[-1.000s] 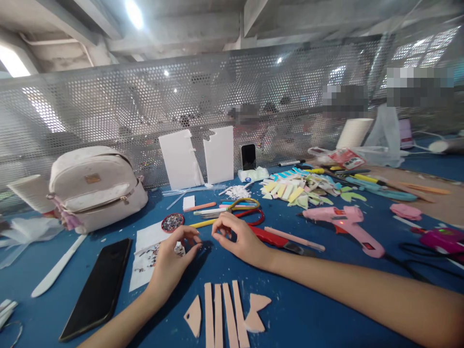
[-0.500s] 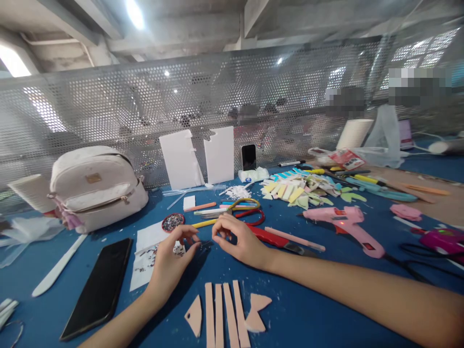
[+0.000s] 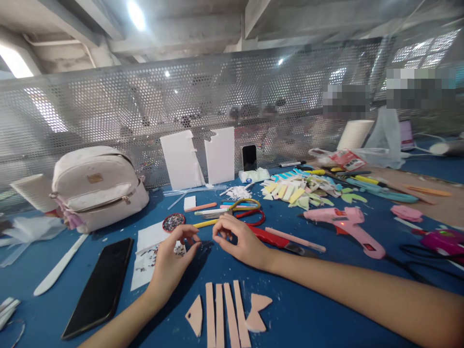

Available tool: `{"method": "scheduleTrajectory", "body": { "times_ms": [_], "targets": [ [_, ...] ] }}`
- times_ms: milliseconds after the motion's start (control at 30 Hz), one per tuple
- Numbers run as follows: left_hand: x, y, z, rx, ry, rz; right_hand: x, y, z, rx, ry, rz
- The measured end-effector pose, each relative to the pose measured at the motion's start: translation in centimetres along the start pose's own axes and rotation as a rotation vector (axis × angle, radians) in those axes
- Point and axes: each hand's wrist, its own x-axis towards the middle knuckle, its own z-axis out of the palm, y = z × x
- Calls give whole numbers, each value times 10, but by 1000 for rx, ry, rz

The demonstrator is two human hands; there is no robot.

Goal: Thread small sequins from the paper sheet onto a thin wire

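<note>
My left hand [image 3: 172,258] rests on the blue tabletop, fingers curved and a gap between thumb and fingertips; I see nothing in it. Beneath and beside it lies a white paper sheet [image 3: 142,267] with small dark bits. My right hand [image 3: 243,244] faces it, fingers loosely curled, also with nothing visible inside. Small clear bits, too small to name, lie between the hands. Nearer me are several pale pink strips [image 3: 219,314], a fin-shaped pink piece with a hole [image 3: 195,316] and a bow-shaped pink piece [image 3: 258,313]. A red round dish of bits [image 3: 173,222] sits behind my left hand.
Beyond my right hand lie scissors [image 3: 250,205], a red utility knife [image 3: 268,237] and a pink glue gun [image 3: 344,222]. A black phone [image 3: 99,287] and white backpack [image 3: 97,191] are left. Paper scraps [image 3: 297,191] and a perforated screen [image 3: 145,111] stand behind.
</note>
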Motion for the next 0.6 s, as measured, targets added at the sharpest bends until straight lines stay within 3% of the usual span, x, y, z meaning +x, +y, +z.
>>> {"method": "scheduleTrajectory", "body": {
  "times_ms": [600],
  "targets": [
    [-4, 2, 0, -39, 13, -5, -1, 0, -1, -18, 28, -6]
  ]
}}
